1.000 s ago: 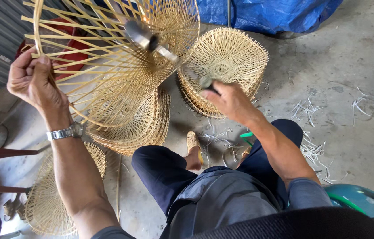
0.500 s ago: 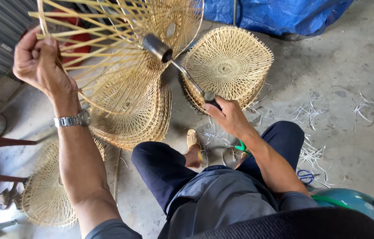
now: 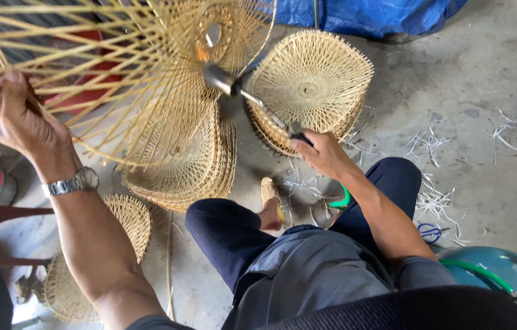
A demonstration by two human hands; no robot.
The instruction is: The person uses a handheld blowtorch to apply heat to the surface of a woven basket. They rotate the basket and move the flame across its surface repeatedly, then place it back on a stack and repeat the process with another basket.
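Left hand (image 3: 8, 116) pinches the frame (image 3: 130, 73) rim, held raised at upper left; right hand (image 3: 322, 153) is closed around the torch (image 3: 252, 101), nozzle at the frame's centre.

Count, head view: woven bamboo pieces and tools.

One open-spoked bamboo frame (image 3: 130, 73); one woven basket (image 3: 310, 85) alone; one stack of baskets (image 3: 185, 165), number unclear; two baskets lower left (image 3: 130, 220); one gas torch (image 3: 252, 101); one wristwatch (image 3: 72, 182).
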